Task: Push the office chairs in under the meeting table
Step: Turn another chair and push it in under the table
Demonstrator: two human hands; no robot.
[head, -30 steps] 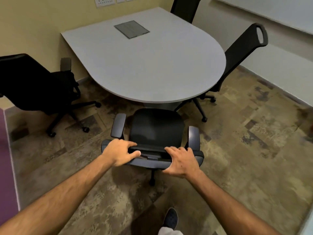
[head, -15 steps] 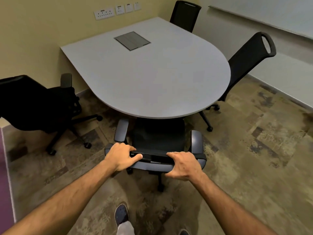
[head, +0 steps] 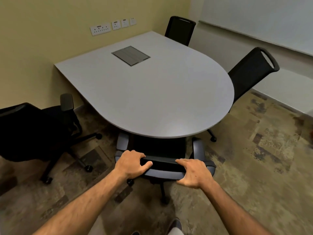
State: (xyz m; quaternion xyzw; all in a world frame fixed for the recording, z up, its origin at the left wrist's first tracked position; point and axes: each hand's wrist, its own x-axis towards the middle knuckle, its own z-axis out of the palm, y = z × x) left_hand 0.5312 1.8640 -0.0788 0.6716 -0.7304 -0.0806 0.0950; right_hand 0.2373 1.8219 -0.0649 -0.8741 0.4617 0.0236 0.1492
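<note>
A black office chair (head: 159, 150) with grey armrests stands right in front of me, its seat partly hidden under the rounded end of the grey meeting table (head: 152, 95). My left hand (head: 131, 162) grips the left end of the chair's backrest top. My right hand (head: 193, 173) grips the right end of the same bar. Another black chair (head: 30, 133) stands out from the table at the left, turned sideways. A third chair (head: 249, 73) sits at the table's right side, and a fourth chair (head: 179, 29) is at the far corner.
A yellow wall with power sockets (head: 111, 26) runs behind the table. A white wall with a whiteboard (head: 262, 22) closes the right side. A grey cable hatch (head: 130, 55) is set in the tabletop. Patterned brown carpet (head: 254, 167) covers the floor; my shoe (head: 176, 225) shows below.
The chair I hold has rolled forward, its seat going further under the table's rounded edge. I have stepped closer, with both hands still on the backrest.
</note>
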